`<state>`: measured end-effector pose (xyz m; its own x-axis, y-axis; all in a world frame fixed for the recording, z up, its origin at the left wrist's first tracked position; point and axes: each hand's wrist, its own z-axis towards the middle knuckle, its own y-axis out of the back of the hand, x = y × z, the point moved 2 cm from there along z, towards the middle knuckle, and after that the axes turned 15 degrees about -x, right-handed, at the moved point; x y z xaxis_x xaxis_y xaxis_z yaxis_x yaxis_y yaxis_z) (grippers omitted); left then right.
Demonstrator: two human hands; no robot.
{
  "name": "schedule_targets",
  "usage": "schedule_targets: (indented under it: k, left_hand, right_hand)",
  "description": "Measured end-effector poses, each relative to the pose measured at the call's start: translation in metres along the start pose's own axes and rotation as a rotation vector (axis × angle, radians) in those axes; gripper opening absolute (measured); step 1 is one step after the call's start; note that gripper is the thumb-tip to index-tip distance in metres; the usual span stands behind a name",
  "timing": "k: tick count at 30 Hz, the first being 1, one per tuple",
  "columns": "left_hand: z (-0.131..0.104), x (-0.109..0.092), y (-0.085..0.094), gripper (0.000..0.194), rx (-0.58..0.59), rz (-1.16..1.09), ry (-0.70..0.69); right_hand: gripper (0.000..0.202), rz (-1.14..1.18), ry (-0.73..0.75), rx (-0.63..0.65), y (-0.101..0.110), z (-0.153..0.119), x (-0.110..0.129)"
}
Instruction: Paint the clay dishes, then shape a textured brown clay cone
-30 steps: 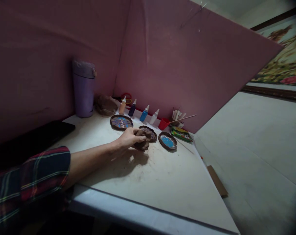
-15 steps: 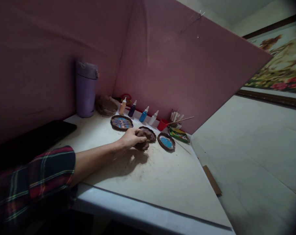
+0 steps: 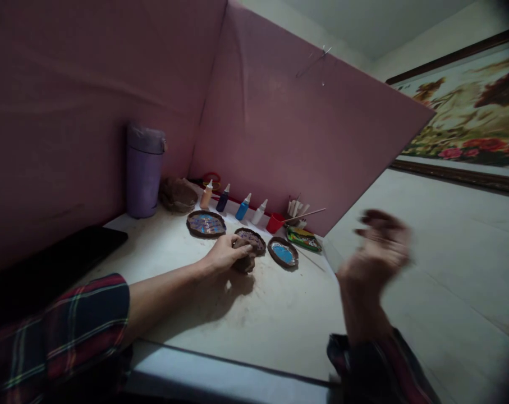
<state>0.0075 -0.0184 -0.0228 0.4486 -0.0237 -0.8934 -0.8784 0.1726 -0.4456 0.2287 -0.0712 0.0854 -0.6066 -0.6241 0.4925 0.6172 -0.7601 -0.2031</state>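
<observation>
While a lump of brown clay (image 3: 244,262) sits at the near side of the middle clay dish (image 3: 263,247), the left hand (image 3: 224,255) grips it with thumb and fingers closed around it; whether lump and dish touch is unclear. Just to the right lies a clay dish with blue filling (image 3: 283,253), and farther left one with blue and purple patches (image 3: 207,224). Behind them stand four dropper bottles (image 3: 243,209) and a red cup (image 3: 275,223), with a purple tumbler (image 3: 143,174) at far left. Well apart on the right, the right hand (image 3: 378,247) is raised, fingers partly curled, too blurred to tell whether it holds anything.
</observation>
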Motion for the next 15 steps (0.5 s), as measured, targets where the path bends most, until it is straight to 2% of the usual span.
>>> schedule_targets:
  k: [3,4,5,7,9,12,15]
  left_hand:
    - [-0.001,-0.002,-0.001,0.033,0.033,0.007,0.0]
    - [-0.001,-0.004,-0.002,0.034,0.043,0.009,-0.001]
    - [-0.002,-0.005,-0.003,0.035,0.052,0.009,-0.002]
    - [-0.003,-0.007,-0.005,0.037,0.073,0.012,-0.002]
    - [-0.004,-0.007,-0.006,0.036,0.09,0.01,0.002]
    - [-0.005,-0.006,-0.007,0.034,0.112,-0.023,0.016]
    - [-0.005,-0.004,-0.006,0.036,0.137,-0.047,0.016]
  right_hand:
    - [0.022,-0.143,-0.02,0.149,-0.026,-0.027,-0.032]
    - [0.021,-0.203,-0.008,0.237,-0.03,-0.037,-0.042]
    - [0.021,-0.231,0.037,0.271,-0.031,-0.046,-0.051]
    - [0.02,-0.275,0.122,0.395,-0.026,-0.055,-0.068]
    - [0.018,-0.291,0.15,0.515,-0.014,-0.054,-0.084]
    - [0.012,-0.313,0.103,0.587,0.007,-0.038,-0.107]
    - [0.007,-0.345,0.047,0.728,0.019,-0.027,-0.125]
